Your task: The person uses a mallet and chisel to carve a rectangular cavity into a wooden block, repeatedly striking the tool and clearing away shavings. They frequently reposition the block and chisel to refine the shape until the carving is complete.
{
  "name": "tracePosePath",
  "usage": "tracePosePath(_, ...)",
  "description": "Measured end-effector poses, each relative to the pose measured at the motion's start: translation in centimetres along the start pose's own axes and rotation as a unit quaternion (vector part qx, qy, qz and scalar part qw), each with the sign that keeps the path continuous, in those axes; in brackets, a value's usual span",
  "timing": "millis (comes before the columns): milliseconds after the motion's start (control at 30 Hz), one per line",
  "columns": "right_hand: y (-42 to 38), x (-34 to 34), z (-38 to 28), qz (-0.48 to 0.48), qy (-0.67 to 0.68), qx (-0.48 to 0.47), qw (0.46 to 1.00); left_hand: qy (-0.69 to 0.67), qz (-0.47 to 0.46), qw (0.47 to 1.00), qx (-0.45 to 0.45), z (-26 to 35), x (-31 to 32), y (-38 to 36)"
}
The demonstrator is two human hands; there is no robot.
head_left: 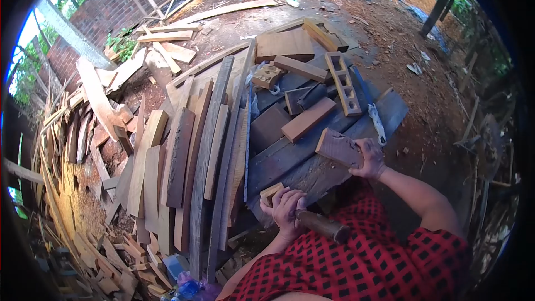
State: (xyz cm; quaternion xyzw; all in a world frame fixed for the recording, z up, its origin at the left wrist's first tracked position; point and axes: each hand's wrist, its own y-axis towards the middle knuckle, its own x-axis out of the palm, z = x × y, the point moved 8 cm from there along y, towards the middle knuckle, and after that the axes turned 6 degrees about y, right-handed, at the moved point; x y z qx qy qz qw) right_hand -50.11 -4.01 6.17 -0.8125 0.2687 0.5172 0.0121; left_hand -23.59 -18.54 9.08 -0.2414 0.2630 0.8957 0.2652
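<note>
My right hand (369,159) is closed around the near end of a reddish-brown wood block (337,147), held low over the dark plank bench. My left hand (287,212) has its fingers wrapped round a dark, thick wooden handle (323,226), which sticks out toward my body. Just past the left fingers shows a pale block end (271,191); the fingers hide how it meets the handle. Ahead of both hands, another reddish-brown block (309,119) lies on the dark planks (278,170).
A wooden frame with square openings (343,85) lies at the bench's far side, beside a blue bar (363,83) with whitish plastic (377,124). Long boards (209,128) are stacked to the left. Wood offcuts (111,262) litter the ground, and a brick wall (117,11) stands behind.
</note>
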Motion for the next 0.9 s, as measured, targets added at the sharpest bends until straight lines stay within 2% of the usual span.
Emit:
tracePosePath(133,-0.1,0.0,-0.2,-0.008,-0.014,0.014,1.0,0.001,-0.012,1.0,0.014,0.5,0.0,-0.1)
tracePosePath(300,-0.3,0.3,0.2,-0.012,-0.018,0.017,1.0,-0.001,0.043,0.999,0.011,0.4,-0.4,-0.5)
tracePosePath(500,-0.5,0.5,0.6,0.001,-0.005,0.004,1.0,0.032,0.049,0.998,0.01,0.3,-0.3,-0.8)
tracePosePath(533,-0.6,0.8,0.9,-0.01,-0.004,0.003,1.0,0.046,0.079,0.996,-0.012,0.0,-0.9,-0.9)
tracePosePath(600,-0.6,0.8,0.7,-0.002,-0.006,-0.004,1.0,0.048,0.057,0.997,0.005,0.4,-0.8,-0.9)
tracePosePath(633,-0.8,1.1,1.1,-0.002,-0.007,-0.005,1.0,0.063,0.086,0.994,-0.016,0.2,-1.5,-1.1)
tracePosePath(700,-0.8,1.4,0.9,-0.009,0.0,-0.027,1.0,0.045,0.041,0.998,0.019,1.0,-1.1,-1.1)
tracePosePath(767,-0.6,1.3,1.2,-0.027,0.018,0.016,0.999,0.059,0.055,0.996,0.026,1.2,-1.5,-1.3)
tracePosePath(800,-0.6,1.6,1.1,-0.034,0.023,-0.003,0.999,0.06,0.048,0.996,0.044,1.5,-1.3,-1.3)
tracePosePath(900,0.4,2.2,1.8,-0.05,0.031,-0.008,0.998,0.086,0.044,0.995,0.009,0.8,-1.0,-1.5)
